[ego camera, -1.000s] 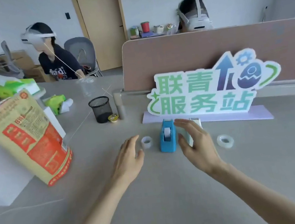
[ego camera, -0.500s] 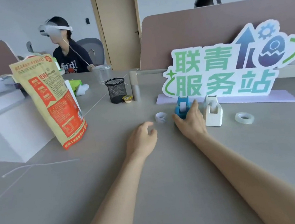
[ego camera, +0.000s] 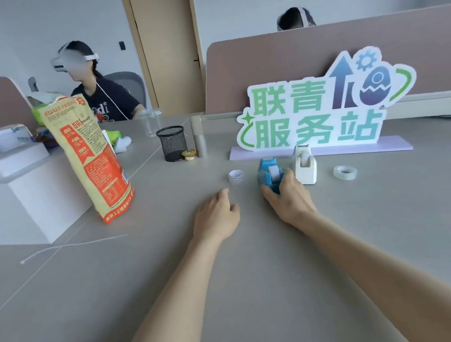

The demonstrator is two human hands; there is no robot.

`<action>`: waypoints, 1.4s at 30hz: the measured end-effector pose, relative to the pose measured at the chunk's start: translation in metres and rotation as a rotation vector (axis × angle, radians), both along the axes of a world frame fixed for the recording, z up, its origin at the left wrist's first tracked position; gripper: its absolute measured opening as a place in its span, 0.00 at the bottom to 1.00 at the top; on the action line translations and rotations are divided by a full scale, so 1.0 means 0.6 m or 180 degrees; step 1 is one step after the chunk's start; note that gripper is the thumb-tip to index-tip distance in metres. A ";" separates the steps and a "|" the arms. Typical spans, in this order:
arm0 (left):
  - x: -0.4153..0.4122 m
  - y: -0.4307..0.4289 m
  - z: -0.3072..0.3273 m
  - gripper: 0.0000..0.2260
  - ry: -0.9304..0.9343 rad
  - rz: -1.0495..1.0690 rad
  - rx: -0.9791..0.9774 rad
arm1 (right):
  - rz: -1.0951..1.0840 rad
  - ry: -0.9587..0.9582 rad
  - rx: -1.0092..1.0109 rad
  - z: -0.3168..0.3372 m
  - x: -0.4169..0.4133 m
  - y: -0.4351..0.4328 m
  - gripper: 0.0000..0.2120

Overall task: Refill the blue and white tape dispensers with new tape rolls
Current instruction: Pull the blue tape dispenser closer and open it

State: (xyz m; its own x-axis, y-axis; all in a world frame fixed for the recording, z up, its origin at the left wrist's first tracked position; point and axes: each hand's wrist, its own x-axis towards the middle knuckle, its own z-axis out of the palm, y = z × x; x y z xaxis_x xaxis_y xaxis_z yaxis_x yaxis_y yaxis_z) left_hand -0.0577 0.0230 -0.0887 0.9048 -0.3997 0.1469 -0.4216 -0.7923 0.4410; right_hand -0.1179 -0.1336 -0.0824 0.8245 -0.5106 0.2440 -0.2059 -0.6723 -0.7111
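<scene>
The blue tape dispenser stands on the grey table, a white roll core in its cradle. My right hand wraps around its near end, thumb on the left side and fingers on the right. Just right of it stands the white tape dispenser, untouched. A small tape roll lies left of the blue dispenser. A second clear tape roll lies flat right of the white one. My left hand rests palm down on the table, fingers loosely curled, a little short of the small roll and holding nothing.
A green-lettered sign on a lilac base stands right behind the dispensers. A black mesh pen cup and a small yellow tub sit at the back left. A tall orange bag leans on a white box. Two people sit beyond the dividers.
My right hand has moved from hovering beside the blue dispenser to gripping it. My left hand drifted slightly toward the small roll. The camera view dropped lower and shifted.
</scene>
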 end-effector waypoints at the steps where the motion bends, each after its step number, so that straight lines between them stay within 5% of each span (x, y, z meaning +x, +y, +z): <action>1: -0.010 0.003 -0.003 0.22 -0.0079 -0.0068 0.0091 | 0.0092 0.0030 -0.0051 0.000 -0.022 -0.003 0.17; 6: -0.060 0.018 -0.010 0.21 -0.0293 -0.0528 0.0049 | 0.0627 0.0160 -0.0180 0.002 -0.142 -0.027 0.18; 13: -0.116 -0.003 0.017 0.23 0.0899 -0.1115 -0.1755 | 0.1096 0.0251 0.0143 0.020 -0.221 -0.056 0.19; 21: -0.123 -0.011 0.009 0.29 0.1221 -0.1359 -0.1651 | 0.1164 0.0066 0.0045 0.014 -0.221 -0.052 0.27; 31: -0.106 -0.014 0.011 0.21 0.1069 -0.1281 -0.1768 | 0.1210 -0.0040 -0.0578 -0.011 -0.209 -0.056 0.32; 37: -0.115 -0.026 0.005 0.21 0.0865 -0.1128 -0.1729 | 0.1146 -0.0249 -0.0739 -0.004 -0.203 -0.065 0.27; 42: -0.117 -0.027 0.008 0.22 0.0804 -0.1173 -0.1631 | 0.1263 -0.0814 -0.1548 0.023 -0.200 -0.072 0.12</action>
